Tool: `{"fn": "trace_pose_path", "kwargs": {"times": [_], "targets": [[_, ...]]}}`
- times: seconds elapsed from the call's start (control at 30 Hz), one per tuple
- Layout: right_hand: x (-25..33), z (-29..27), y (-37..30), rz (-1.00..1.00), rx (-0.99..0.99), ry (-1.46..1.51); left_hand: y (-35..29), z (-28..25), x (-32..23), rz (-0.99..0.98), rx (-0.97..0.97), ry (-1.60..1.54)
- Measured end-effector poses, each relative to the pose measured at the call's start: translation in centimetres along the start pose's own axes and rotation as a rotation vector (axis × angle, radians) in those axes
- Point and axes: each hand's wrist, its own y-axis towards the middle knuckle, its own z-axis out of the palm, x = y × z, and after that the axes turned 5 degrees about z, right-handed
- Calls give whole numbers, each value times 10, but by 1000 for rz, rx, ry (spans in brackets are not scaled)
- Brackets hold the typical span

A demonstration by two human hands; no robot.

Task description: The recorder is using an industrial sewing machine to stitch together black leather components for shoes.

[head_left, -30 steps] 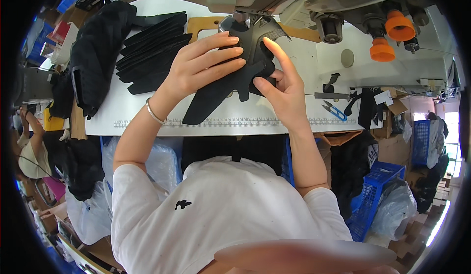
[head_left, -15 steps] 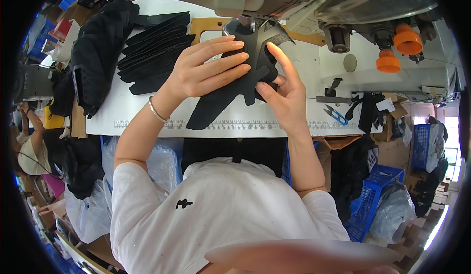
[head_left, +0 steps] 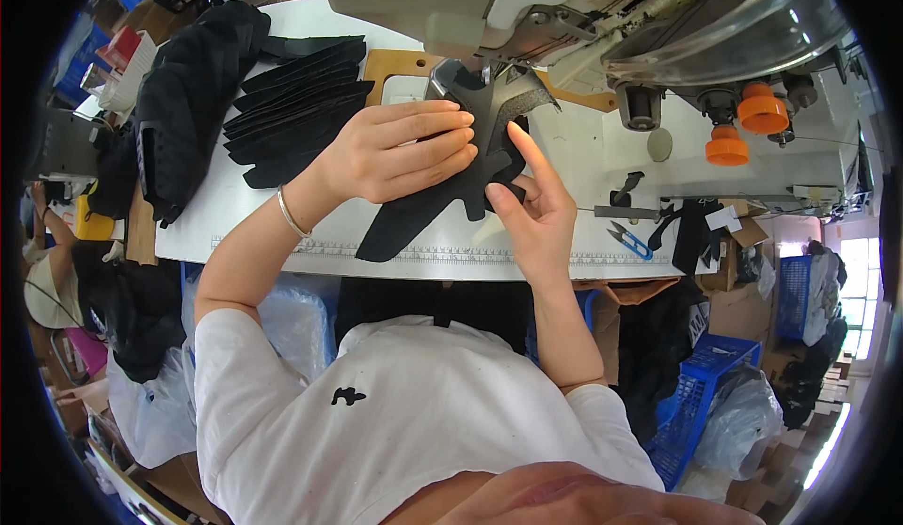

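A black fabric piece (head_left: 414, 213) with several arms lies under the sewing machine's presser foot (head_left: 486, 75), its long tail slanting toward the table's front edge. Across its left part my left hand (head_left: 400, 153) rests with fingers stretched out flat; the thumb is hidden. At the right edge of the fabric, my right hand (head_left: 541, 219) grips a folded part between thumb and curled fingers, while the index finger points up along the edge. A grey textured strip (head_left: 527, 95) shows beside the presser foot.
Left of the machine lie a stack of black fabric pieces (head_left: 301, 102) and a bulky black bundle (head_left: 198, 102). Blue thread snips (head_left: 632, 241) sit on the right of the white table (head_left: 339, 243). Orange knobs (head_left: 760, 109) hang at upper right. Another person's arm (head_left: 58, 229) shows far left.
The whole view has shifted slightly, so the table appears lower. Both hands stay on the black fabric in nearly the same pose.
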Motion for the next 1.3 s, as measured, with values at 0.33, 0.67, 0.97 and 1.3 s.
{"fn": "trace_pose_path", "kwargs": {"times": [0.33, 0.67, 0.97, 1.3], "targets": [[-8, 10, -2, -95, -65, -29, -5, 1, 0, -5, -24, -15], [-3, 1, 6, -106, -80, -16, 1, 5, -1, -37, -17, 6], [2, 4, 16, -104, -110, 0, 2, 6, 8, -45, -5, 18], [3, -2, 28, -126, -90, 36, 5, 11, 16, -50, -31, 47]]}}
